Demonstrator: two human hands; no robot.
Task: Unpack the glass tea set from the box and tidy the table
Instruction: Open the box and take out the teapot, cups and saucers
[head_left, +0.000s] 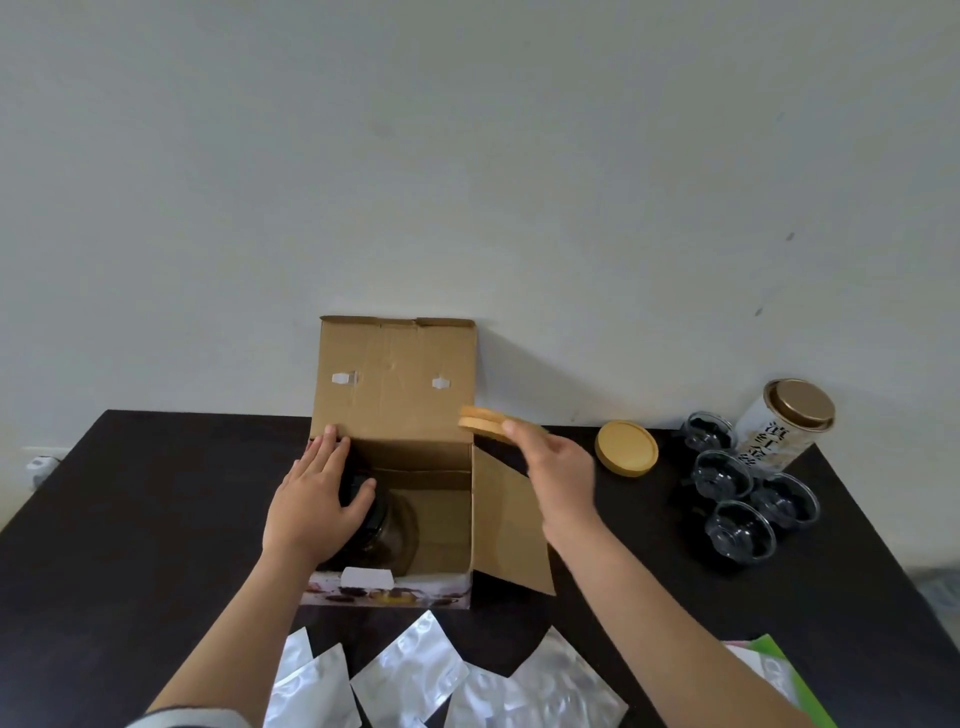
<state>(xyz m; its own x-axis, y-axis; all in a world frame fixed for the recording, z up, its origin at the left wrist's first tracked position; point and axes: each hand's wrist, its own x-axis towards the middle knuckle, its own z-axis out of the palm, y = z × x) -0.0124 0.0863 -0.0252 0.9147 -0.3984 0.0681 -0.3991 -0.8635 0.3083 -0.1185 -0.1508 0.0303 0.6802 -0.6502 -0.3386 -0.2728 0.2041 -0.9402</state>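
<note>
An open cardboard box (395, 374) stands against the wall with its lid flap raised. Inside it lies a glass teapot (389, 530), partly hidden. My left hand (317, 499) rests on top of the teapot, fingers spread over it and the box's left wall. My right hand (561, 478) holds round wooden lids (480, 418) above the box's right edge. Another wooden lid (626, 448) lies on the dark table (130, 519) to the right. Several glass cups (740, 530) sit grouped at the far right.
A tall canister with a gold lid (789, 426) stands behind the cups. Several silver foil pouches (410, 670) lie at the near edge. A green and white packet (774, 670) lies at the near right. A wall socket (39, 465) sits left of the table.
</note>
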